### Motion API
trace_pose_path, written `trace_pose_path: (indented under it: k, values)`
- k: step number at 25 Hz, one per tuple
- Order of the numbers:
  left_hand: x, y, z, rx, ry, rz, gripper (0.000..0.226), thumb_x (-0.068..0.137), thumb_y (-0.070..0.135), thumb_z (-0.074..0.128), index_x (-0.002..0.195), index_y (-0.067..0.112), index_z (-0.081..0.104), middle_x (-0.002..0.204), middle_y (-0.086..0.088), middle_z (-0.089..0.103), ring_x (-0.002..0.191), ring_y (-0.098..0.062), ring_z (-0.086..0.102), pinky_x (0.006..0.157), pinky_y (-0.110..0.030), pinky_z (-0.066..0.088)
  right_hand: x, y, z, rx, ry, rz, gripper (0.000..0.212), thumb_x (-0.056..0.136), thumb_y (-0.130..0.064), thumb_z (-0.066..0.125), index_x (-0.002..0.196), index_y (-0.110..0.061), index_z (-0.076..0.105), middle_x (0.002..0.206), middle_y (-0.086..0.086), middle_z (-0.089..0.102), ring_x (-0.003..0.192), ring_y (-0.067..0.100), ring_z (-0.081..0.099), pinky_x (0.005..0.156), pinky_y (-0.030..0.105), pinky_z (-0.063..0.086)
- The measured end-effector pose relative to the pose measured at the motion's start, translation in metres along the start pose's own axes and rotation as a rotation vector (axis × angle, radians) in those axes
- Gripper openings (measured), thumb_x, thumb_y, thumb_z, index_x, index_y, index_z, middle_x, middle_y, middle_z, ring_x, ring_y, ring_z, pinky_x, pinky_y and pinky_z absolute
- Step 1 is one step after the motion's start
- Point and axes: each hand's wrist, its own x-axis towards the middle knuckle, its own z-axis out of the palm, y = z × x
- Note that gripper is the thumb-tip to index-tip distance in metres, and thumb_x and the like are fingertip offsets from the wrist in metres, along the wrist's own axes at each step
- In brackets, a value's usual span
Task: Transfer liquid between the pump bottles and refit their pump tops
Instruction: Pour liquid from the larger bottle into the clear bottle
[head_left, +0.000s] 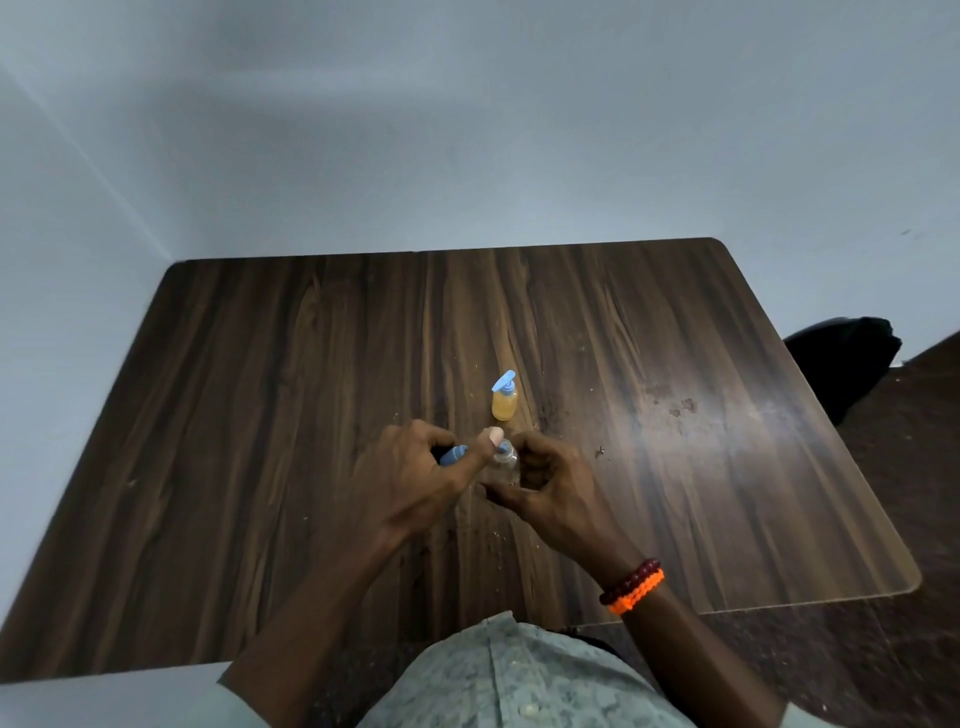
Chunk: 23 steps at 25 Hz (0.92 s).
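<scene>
Both forearms reach out from the near edge and meet over the middle of the counter (260, 415). My left hand (415, 483) is curled with knuckles up, thumb stretched to the right so its tip sits over the mouth of the clear bottle (505, 460). That hand holds a blue pump top (453, 455); only a short blue stub shows between the fingers, its long axis running left to right, and I cannot tell where its nozzle points.

My right hand (550, 483) is cupped around the clear bottle from the right and near side, fingers wrapped narrow on the body. The bottle stands roughly upright, mouth up toward the camera. I cannot tell whether its base touches the counter. Two bracelets (634, 584), one dark red beads and one orange, sit on the right wrist.

Just beyond my hands, apart from them, the amber bottle (504, 405) stands upright on the counter with its blue pump top (505, 382) fitted, nozzle pointing far and right. Amber liquid fills most of its body.

Open counter lies on all sides: wide bare wood to the left and right, more toward the far edge against the wall (467, 130). A rounded corner shows at the near right. Small crumbs and smudges mark the surface right of the bottles. A dark object (852, 364) sits past the right edge.
</scene>
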Motion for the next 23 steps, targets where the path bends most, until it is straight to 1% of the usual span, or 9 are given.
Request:
trace_pose_path:
  k: [3,7,9,11,12,16,18,20,23]
  values:
    - [0.0005,-0.0040,-0.0013,0.004,0.004,-0.007,0.097,0.078,0.100,0.030,0.063,0.014,0.073,0.053,-0.007,0.064,0.050,-0.022,0.061,0.049,-0.028,0.043,0.0011,0.0001,0.0006,0.011,0.015,-0.002,0.034,0.082,-0.031,0.085,0.112,-0.019,0.072,0.105,-0.004,0.077,0.090,0.008,0.074,0.078,0.031,0.064]
    - [-0.0003,-0.0024,0.0002,0.061,0.025,0.022,0.084,0.082,0.090,0.034,0.058,0.018,0.070,0.049,-0.003,0.060,0.043,-0.014,0.053,0.047,-0.023,0.037,-0.0007,0.0017,0.0005,-0.001,0.013,-0.015,0.034,0.083,-0.025,0.086,0.112,-0.015,0.072,0.103,-0.005,0.075,0.089,0.003,0.072,0.075,0.024,0.061]
    - [-0.0008,-0.0020,0.0025,0.061,0.044,0.016,0.085,0.080,0.093,0.035,0.057,0.018,0.067,0.047,0.000,0.057,0.042,-0.009,0.048,0.047,-0.023,0.037,-0.0013,0.0027,0.0030,0.001,0.018,-0.011,0.035,0.083,-0.028,0.085,0.112,-0.016,0.072,0.105,-0.003,0.075,0.093,0.010,0.074,0.078,0.032,0.064]
    - [-0.0015,-0.0027,0.0025,0.056,0.035,0.002,0.096,0.075,0.102,0.028,0.059,0.017,0.067,0.049,-0.002,0.058,0.043,-0.010,0.050,0.048,-0.026,0.041,-0.0005,0.0022,0.0035,0.004,0.028,-0.006,0.035,0.082,-0.033,0.085,0.111,-0.017,0.072,0.105,-0.002,0.076,0.093,0.014,0.075,0.078,0.041,0.065]
    - [-0.0022,-0.0028,0.0018,0.057,0.027,-0.002,0.098,0.074,0.104,0.025,0.059,0.017,0.067,0.050,-0.003,0.059,0.043,-0.011,0.051,0.048,-0.026,0.041,-0.0005,0.0029,0.0033,0.001,0.030,-0.006,0.035,0.082,-0.034,0.085,0.110,-0.018,0.072,0.105,-0.002,0.076,0.093,0.014,0.075,0.078,0.043,0.065]
    - [-0.0038,-0.0003,-0.0005,0.119,0.035,0.015,0.082,0.081,0.090,0.032,0.055,0.019,0.062,0.045,0.004,0.050,0.042,-0.009,0.046,0.048,-0.022,0.032,-0.0020,0.0027,0.0035,-0.008,0.003,-0.002,0.039,0.082,-0.038,0.082,0.114,-0.020,0.071,0.109,-0.005,0.075,0.098,0.012,0.073,0.083,0.043,0.064]
    - [-0.0033,-0.0008,0.0012,0.127,0.034,0.013,0.084,0.080,0.094,0.030,0.055,0.020,0.061,0.045,0.004,0.049,0.042,-0.009,0.044,0.048,-0.023,0.034,-0.0017,0.0027,0.0052,-0.007,0.008,0.008,0.041,0.081,-0.043,0.081,0.114,-0.021,0.071,0.109,-0.003,0.075,0.099,0.014,0.074,0.082,0.045,0.064]
    - [-0.0034,-0.0020,0.0011,0.092,0.041,-0.001,0.094,0.075,0.102,0.025,0.054,0.018,0.060,0.045,0.003,0.049,0.041,-0.009,0.044,0.048,-0.026,0.038,-0.0005,0.0023,0.0054,-0.001,0.017,0.010,0.039,0.082,-0.041,0.082,0.112,-0.020,0.072,0.107,-0.002,0.076,0.096,0.015,0.074,0.080,0.046,0.064]
    - [-0.0048,-0.0002,-0.0006,0.093,0.032,0.008,0.090,0.078,0.098,0.027,0.056,0.018,0.063,0.046,0.004,0.050,0.042,-0.009,0.046,0.049,-0.025,0.036,-0.0019,-0.0002,0.0039,-0.008,0.014,-0.002,0.043,0.080,-0.046,0.079,0.113,-0.019,0.072,0.107,-0.003,0.075,0.097,0.013,0.074,0.080,0.044,0.064]
